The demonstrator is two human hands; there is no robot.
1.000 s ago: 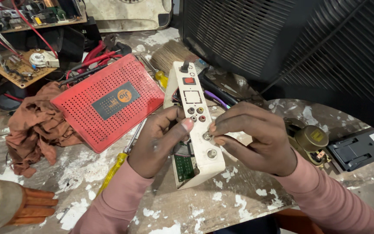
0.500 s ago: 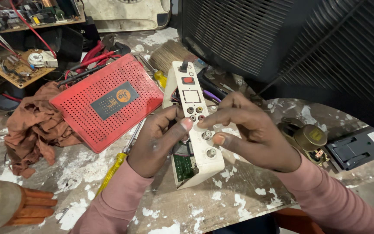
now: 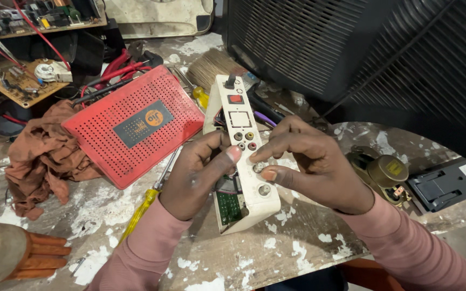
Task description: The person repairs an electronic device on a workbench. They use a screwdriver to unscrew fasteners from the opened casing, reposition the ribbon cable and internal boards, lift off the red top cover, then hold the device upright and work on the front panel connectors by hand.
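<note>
Both hands hold one thing: a long cream plastic panel (image 3: 246, 161) with round sockets, a red switch and a square window on its face. It sits mid-tabletop, near the front edge, propped up off the paint-flecked wood (image 3: 297, 253). Its long axis runs from the person straight away toward the tabletop's far edge, tilted a bit, with the near end lowest. A green circuit board (image 3: 227, 207) shows at that open near end.

Left hand (image 3: 198, 175) is wrapped around the panel's left side, thumb pressed on the face, fingers behind. Right hand (image 3: 319, 167) comes in from the right, thumb and forefinger pinched narrow on a round metal socket (image 3: 259, 167) low on the face. Both hands touch the panel; the right is the one on the socket, the left just steadies.

Around it: red perforated box (image 3: 136, 126) just left of the panel, touching or nearly so, can't tell. Yellow-handled screwdriver (image 3: 144, 205) lies under the left wrist. Brown rag (image 3: 41, 156) toward the left edge. Small brass motor (image 3: 384, 175) right of the right hand. Big black slatted casing (image 3: 362, 54) along the far right.
</note>
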